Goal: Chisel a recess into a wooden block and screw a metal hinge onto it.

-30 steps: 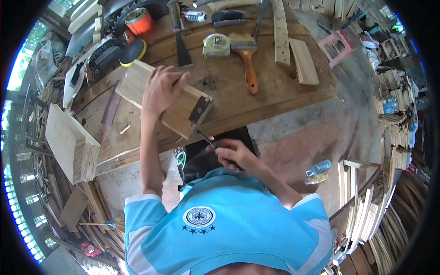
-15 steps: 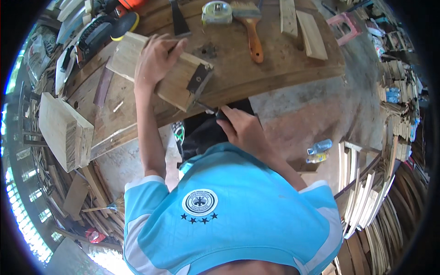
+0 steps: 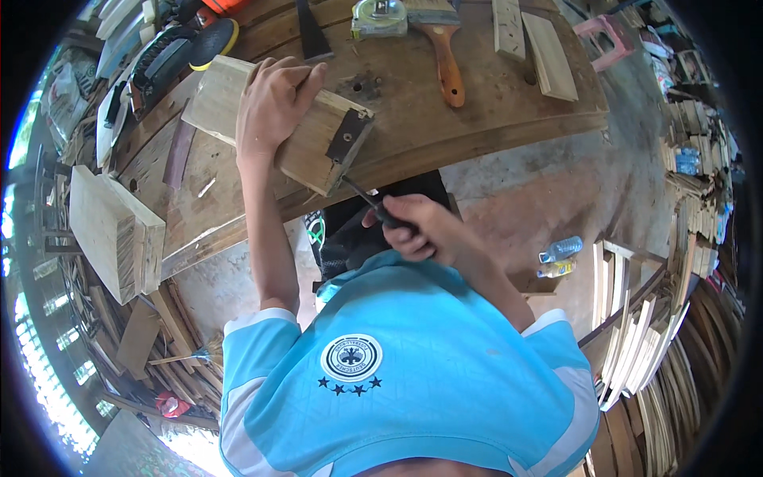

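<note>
1. Turned over since the frame half a second earlier, the right hand [image 3: 417, 226] had rolled so that its curled fingers showed; the left hand [image 3: 274, 107] had kept its place on the wooden board [image 3: 306, 155].
2. That board lay slantwise on the surface [image 3: 477, 103] of the workbench, left of the middle, its lowest corner at the near edge.
3. Over the board's top, the left hand's fingers lay close together, bent toward the far side, while the thumb stood apart.
4. Below the near edge, the right hand's fingers were wrapped around the black handle of a thin-shafted tool [image 3: 391, 216].
5. Its shaft slanted up to the board's near right end; the tip was small and dim there, so contact seemed likely but was not certain.
6. A dark metal plate [image 3: 343, 145] sat at that same end.
7. Farther from the near edge were a flat dark blade [image 3: 312, 33], a tape measure [image 3: 379, 19] and a wooden-handled brush [image 3: 447, 63].
8. Two pale wood strips [image 3: 548, 56] lay toward the right edge, and a purplish strip [image 3: 178, 151] toward the left.
</note>
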Motion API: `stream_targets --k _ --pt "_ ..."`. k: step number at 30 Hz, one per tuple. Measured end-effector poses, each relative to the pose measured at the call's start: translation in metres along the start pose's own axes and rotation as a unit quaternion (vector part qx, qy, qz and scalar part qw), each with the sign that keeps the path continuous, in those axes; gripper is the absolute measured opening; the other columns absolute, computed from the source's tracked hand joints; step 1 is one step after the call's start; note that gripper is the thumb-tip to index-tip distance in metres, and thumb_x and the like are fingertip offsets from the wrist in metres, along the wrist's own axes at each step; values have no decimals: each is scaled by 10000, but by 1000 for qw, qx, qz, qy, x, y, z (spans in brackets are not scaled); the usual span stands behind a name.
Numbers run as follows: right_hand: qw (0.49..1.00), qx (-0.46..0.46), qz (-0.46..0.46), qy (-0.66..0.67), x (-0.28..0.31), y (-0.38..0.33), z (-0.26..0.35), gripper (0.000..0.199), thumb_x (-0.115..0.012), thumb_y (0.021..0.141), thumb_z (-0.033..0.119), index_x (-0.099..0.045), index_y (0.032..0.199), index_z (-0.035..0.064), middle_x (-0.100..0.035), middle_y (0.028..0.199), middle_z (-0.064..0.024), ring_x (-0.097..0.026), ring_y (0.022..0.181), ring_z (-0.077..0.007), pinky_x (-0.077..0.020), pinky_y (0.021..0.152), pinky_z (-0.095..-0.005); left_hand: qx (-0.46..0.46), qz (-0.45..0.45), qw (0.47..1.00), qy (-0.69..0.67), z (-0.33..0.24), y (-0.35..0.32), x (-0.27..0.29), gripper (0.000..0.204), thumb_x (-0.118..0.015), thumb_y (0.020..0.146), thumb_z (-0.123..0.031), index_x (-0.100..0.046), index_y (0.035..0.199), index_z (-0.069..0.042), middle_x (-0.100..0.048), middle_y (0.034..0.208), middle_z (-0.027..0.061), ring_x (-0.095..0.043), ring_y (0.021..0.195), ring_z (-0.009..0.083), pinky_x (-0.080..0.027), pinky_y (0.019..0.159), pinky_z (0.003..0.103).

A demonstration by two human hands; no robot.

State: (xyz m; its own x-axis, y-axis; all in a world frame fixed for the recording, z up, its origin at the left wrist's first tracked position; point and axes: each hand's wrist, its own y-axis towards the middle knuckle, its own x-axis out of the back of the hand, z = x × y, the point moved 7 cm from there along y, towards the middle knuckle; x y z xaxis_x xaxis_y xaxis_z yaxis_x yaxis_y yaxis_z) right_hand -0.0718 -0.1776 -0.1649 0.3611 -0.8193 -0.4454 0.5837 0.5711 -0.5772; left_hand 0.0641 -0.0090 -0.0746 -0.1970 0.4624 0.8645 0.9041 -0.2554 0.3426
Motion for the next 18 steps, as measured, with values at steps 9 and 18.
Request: stream_targets --k 9,18 --pt "966 213 -44 -141 -8 -4 23 316 -539 883 271 -544 1019 -15 -449 610 -7 -374 407 -59 -267 338 -200 18 -6 1000 -6 -2 2 -1 290 -541 842 -282 -656 750 -33 -585 730 113 -535 770 300 -398 805 362" --pt "936 290 -48 -194 6 13 19 325 -513 895 282 -535 1059 2 -458 587 -18 -373 391 -60 -244 324 -194 4 -3 1000 -4 -6 7 0 289 -535 845 -268 -647 727 -29 -576 714 121 -526 756 304 -396 798 367"
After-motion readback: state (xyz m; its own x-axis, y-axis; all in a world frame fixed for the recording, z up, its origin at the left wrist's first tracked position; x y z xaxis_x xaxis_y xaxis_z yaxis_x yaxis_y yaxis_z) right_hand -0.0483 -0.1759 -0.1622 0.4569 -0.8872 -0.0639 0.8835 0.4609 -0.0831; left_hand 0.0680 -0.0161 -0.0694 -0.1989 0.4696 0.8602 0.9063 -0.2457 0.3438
